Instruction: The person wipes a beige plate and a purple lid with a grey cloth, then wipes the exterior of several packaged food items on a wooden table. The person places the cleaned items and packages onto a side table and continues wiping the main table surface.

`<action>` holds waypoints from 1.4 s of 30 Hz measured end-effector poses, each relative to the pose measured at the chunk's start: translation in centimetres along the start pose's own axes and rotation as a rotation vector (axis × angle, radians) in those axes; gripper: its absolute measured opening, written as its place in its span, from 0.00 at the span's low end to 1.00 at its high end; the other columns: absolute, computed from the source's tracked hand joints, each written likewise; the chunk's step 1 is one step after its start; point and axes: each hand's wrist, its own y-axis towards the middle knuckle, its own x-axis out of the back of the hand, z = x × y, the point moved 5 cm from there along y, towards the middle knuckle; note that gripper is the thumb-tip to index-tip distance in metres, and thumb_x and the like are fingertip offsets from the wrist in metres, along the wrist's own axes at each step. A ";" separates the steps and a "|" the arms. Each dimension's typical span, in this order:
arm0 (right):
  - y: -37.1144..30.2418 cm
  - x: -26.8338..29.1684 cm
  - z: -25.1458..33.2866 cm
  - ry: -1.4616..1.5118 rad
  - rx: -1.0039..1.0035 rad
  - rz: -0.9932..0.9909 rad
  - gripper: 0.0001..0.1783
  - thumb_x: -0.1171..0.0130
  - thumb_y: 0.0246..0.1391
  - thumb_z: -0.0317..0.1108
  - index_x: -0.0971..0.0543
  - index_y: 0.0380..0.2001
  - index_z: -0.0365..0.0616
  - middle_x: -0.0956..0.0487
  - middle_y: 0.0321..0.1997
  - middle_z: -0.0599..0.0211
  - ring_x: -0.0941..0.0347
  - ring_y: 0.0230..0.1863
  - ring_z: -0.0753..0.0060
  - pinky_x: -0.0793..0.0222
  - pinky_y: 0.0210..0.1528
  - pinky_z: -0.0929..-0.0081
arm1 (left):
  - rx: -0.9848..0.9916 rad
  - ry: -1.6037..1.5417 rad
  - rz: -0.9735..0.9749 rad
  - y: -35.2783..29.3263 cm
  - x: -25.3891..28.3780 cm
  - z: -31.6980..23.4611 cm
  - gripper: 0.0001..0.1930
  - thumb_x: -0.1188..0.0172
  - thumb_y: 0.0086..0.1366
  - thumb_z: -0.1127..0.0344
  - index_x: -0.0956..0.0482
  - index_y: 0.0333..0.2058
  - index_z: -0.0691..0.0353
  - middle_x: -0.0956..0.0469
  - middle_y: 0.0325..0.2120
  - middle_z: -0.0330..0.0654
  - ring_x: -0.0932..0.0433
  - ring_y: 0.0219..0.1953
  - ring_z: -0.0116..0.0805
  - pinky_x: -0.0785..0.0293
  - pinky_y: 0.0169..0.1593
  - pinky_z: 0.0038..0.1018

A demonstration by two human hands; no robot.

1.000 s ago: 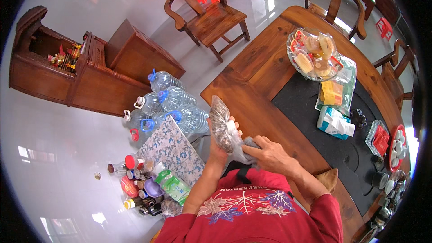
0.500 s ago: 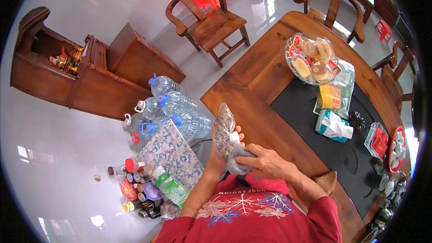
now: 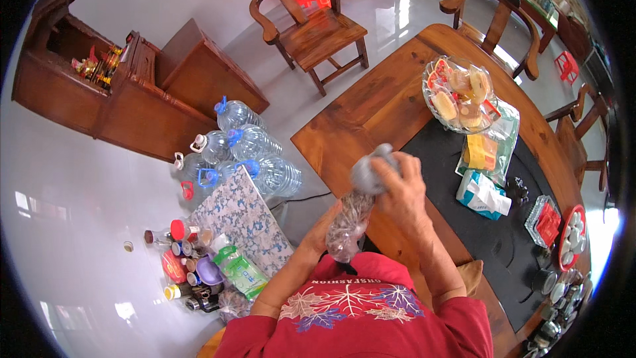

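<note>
In front of my chest is a clear, crinkled plastic bag (image 3: 348, 229) with brownish, dry-looking stuff inside. My left hand (image 3: 329, 220) is closed round its left side, its fingers mostly hidden. A rounded grey wad (image 3: 366, 176), perhaps cloth or thin plastic, sits at the bag's upper end. My right hand (image 3: 405, 189) grips this wad from the right, fingers curled over it. Whether the wad is joined to the bag I cannot tell. Both are held up off the wooden table (image 3: 344, 126).
Large clear water bottles (image 3: 278, 176) stand on the left floor beside a blue-patterned board (image 3: 242, 222). Jars and small bottles (image 3: 189, 252) cluster nearer me. On the table are a glass bowl of packaged snacks (image 3: 460, 96), a tissue pack (image 3: 482, 193) and a red-rimmed tray (image 3: 572, 238).
The bag has turned over: the grey wad, formerly at its lower right, is now on top. My right hand has risen with the wad. The white piece beside the bag no longer shows.
</note>
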 end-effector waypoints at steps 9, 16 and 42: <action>-2.3 -3.0 0.5 0.341 -0.162 0.151 0.33 0.47 0.40 0.17 0.31 0.56 0.41 0.32 0.49 0.46 0.33 0.49 0.43 0.36 0.53 0.59 | 0.008 -0.412 0.336 3.1 0.6 1.0 0.40 0.61 0.61 0.27 0.31 0.55 0.58 0.24 0.42 0.42 0.24 0.38 0.35 0.24 0.40 0.32; -6.0 -2.7 3.3 0.484 0.008 0.781 0.27 0.44 0.42 0.21 0.27 0.51 0.40 0.28 0.45 0.51 0.28 0.42 0.50 0.31 0.43 0.62 | -0.296 -0.576 0.094 3.4 2.9 -1.8 0.31 0.56 0.64 0.33 0.26 0.49 0.54 0.22 0.41 0.40 0.22 0.39 0.35 0.20 0.37 0.34; -5.3 -3.6 0.3 0.797 -0.443 0.829 0.19 0.46 0.47 0.24 0.24 0.46 0.38 0.25 0.38 0.67 0.29 0.38 0.71 0.32 0.39 0.74 | -0.298 -0.842 0.295 1.0 5.1 -1.4 0.39 0.47 0.53 0.28 0.33 0.59 0.42 0.32 0.57 0.52 0.30 0.55 0.54 0.27 0.46 0.55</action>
